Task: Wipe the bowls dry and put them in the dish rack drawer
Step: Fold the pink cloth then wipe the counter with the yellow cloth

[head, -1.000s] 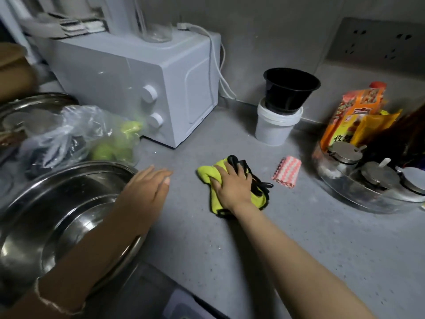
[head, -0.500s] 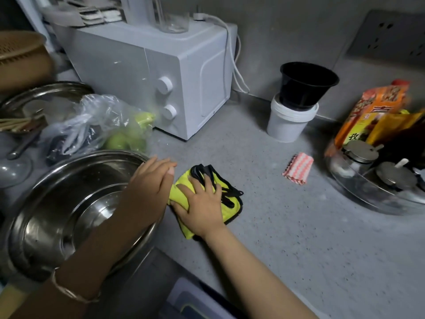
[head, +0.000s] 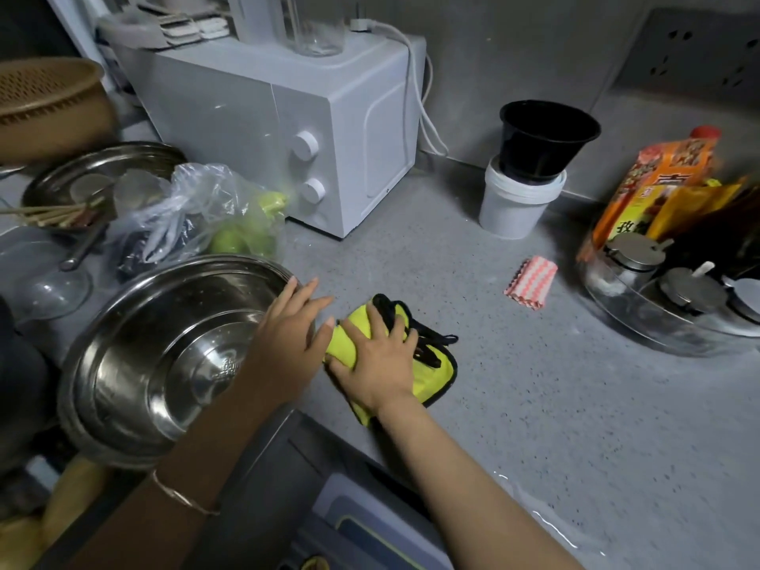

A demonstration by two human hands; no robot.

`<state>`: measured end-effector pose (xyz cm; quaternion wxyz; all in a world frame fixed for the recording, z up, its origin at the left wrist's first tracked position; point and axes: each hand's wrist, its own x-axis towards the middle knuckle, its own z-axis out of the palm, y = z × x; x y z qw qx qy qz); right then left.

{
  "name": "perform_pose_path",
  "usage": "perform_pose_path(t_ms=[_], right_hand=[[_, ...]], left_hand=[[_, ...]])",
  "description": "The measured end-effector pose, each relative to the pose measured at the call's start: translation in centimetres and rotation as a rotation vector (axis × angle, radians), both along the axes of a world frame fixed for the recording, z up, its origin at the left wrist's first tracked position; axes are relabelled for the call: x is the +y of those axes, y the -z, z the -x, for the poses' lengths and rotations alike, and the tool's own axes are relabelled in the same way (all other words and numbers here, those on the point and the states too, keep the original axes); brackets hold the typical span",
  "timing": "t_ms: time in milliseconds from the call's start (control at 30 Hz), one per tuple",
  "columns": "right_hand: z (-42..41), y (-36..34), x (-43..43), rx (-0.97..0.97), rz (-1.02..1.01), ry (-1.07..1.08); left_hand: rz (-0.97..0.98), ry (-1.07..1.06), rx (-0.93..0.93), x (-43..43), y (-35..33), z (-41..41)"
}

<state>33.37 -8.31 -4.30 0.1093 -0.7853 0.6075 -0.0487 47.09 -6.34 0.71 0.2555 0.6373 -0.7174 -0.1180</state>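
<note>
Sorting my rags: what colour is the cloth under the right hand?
The cloth is bright yellow with black edging; head view.

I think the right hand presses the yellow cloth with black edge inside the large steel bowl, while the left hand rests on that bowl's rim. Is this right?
Not quite. The head view shows the right hand pressing the yellow cloth with black edge on the grey speckled counter, beside the large steel bowl, not inside it. The left hand does rest on that bowl's rim.
</note>
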Motion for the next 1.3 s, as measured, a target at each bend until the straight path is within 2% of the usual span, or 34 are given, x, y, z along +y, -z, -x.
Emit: perform_pose_path(t_ms=[167,333,433,533,600,700,800,900,1000,1100,1300], right_hand=[[-2.4,0.1,3.1,-0.027,0.023,-0.054],[2.3,1.3,5.0,0.012,0.181,-0.06],[6.3,1.9,5.5,0.033,0.233,0.026],[7.9,1.5,5.9,-0.029,0.268,0.223],[6.4,0.7,6.2,-0.104,0.329,0.299],[1.3,-0.6,6.5,-0.165,0.338,0.272],[-3.2,0.1,6.1,-0.12,0.244,0.257],[-3.9,1.8,5.7,-0.037,0.223,0.188],[-2.3,2.5,6.4,-0.032,0.207,0.131],[0.4,2.5,7.7,-0.005,0.227,0.168],[10.9,2.4,12.2,0.015,0.256,0.302]], left_hand=[[0.007,0.001,0.023,0.1,0.0,0.2],[-0.001,0.003,0.043,0.2,-0.1,0.0],[-0.028,0.003,0.049,0.3,-0.3,0.1],[-0.051,-0.008,0.058,0.4,-0.6,0.2],[-0.057,0.002,0.062,0.5,-0.6,0.2],[-0.056,0.001,0.095,0.5,-0.9,0.2],[-0.059,0.001,0.091,0.5,-0.8,0.1],[-0.057,0.001,0.068,0.4,-0.8,-0.1],[-0.046,0.005,0.003,0.5,-0.9,0.2],[0.029,0.04,-0.024,1.1,-1.8,1.4],[0.174,0.093,0.079,3.3,-2.7,6.8]])
